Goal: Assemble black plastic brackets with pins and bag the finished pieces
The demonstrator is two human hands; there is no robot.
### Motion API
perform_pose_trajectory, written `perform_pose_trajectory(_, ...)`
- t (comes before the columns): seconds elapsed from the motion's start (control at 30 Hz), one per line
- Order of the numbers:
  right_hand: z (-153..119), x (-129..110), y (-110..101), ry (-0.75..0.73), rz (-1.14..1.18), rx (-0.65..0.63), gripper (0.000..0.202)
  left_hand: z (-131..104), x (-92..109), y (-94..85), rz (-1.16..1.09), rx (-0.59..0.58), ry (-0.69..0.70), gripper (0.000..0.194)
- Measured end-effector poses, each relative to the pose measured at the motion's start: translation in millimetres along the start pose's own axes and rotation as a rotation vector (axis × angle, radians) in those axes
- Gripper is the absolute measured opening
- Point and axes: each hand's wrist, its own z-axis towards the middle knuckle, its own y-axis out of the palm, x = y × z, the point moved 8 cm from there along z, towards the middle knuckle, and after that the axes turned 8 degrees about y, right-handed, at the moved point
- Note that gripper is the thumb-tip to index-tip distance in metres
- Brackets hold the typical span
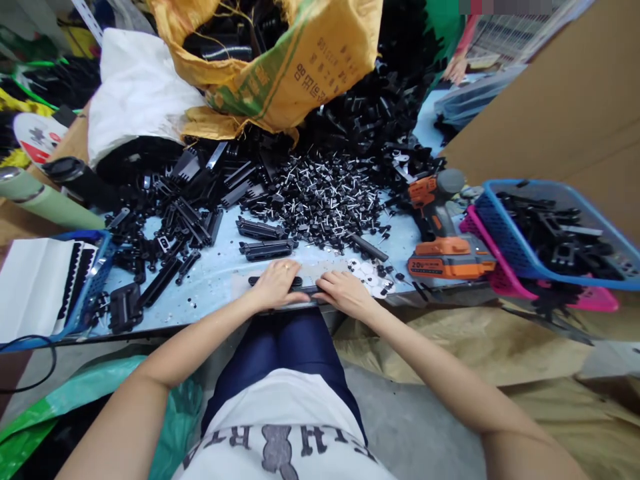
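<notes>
At the table's front edge, my left hand (278, 285) and my right hand (343, 291) are side by side, fingers closed on a dark elongated part (313, 291) between them. Its ends are hidden under the fingers. Another black piece (254, 281) shows beside the left fingers. Just beyond the hands lie two long black assemblies (267, 249), and a heap of small black pieces with silver pins (330, 197). White round pieces (370, 273) lie to the right of my right hand.
An orange cordless drill (445, 233) and a blue basket of black parts (555, 233) stand right. Yellow sack (320, 67), white bag (143, 93) and black parts are behind. A green bottle (55, 200) and another blue basket (95, 280) sit left. Another person's hand (456, 68) shows far right.
</notes>
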Motion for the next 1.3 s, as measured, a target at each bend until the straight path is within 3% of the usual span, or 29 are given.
perform_pose_trajectory(0.07, -5.8, 10.3, 5.9, 0.02, 0.026, 0.046, 0.038, 34.0, -28.2, -25.1, 0.052, 0.132, -0.12, 0.038)
perform_pose_trajectory(0.13, -12.5, 17.6, 9.0, 0.04, 0.049, 0.081, 0.037, 63.8, -69.0, -52.8, 0.146, 0.247, -0.365, 0.031)
perform_pose_trajectory(0.17, -15.7, 19.8, 10.1, 0.046, 0.057, 0.09, 0.037, 76.0, -87.1, -61.7, 0.185, 0.252, -0.476, 0.032)
perform_pose_trajectory(0.23, -20.6, 22.4, 12.0, 0.054, 0.068, 0.102, 0.035, 90.8, -113.6, -70.9, 0.221, 0.241, -0.677, 0.033)
perform_pose_trajectory(0.3, -22.9, 23.9, 13.7, 0.061, 0.08, 0.118, 0.034, 98.6, -120.8, -65.2, 0.216, 0.191, -0.763, 0.031)
perform_pose_trajectory(0.47, -18.1, 25.3, 20.0, 0.064, 0.143, 0.126, 0.034, 118.9, -80.9, -19.8, 0.163, 0.006, -0.453, 0.027)
perform_pose_trajectory(0.6, -9.8, 22.8, 23.1, 0.058, 0.171, 0.107, 0.035, 121.6, -65.6, -11.5, 0.185, 0.027, -0.433, 0.027)
perform_pose_trajectory(0.67, -5.2, 17.8, 24.0, 0.035, 0.18, 0.098, 0.035, 128.0, -48.5, -7.6, 0.186, 0.022, -0.306, 0.026)
perform_pose_trajectory(0.77, 2.1, 9.8, 23.6, 0.0, 0.195, 0.097, 0.035, 136.4, -16.3, 12.8, 0.163, -0.094, -0.123, 0.022)
perform_pose_trajectory(0.87, 9.2, 15.1, 19.6, 0.042, 0.183, 0.118, 0.034, 141.7, -1.7, 32.8, 0.176, -0.157, -0.18, 0.023)
perform_pose_trajectory(0.97, 15.9, 46.5, 8.9, 0.251, 0.111, 0.2, 0.028, 146.7, 1.2, 42.3, 0.176, -0.172, -0.254, 0.022)
perform_pose_trajectory(1.07, 27.1, 75.4, 3.1, 0.353, 0.051, 0.206, 0.022, 144.1, -3.4, 33.9, 0.164, -0.16, -0.267, 0.018)
perform_pose_trajectory(1.17, 43.0, 96.0, 4.0, 0.398, 0.047, 0.19, 0.023, 128.5, -11.1, 9.2, 0.17, -0.101, -0.25, 0.019)
perform_pose_trajectory(1.3, 62.7, 108.8, 15.0, 0.443, 0.03, 0.133, 0.022, 94.5, -21.1, -34.2, 0.17, 0.134, -0.215, 0.019)
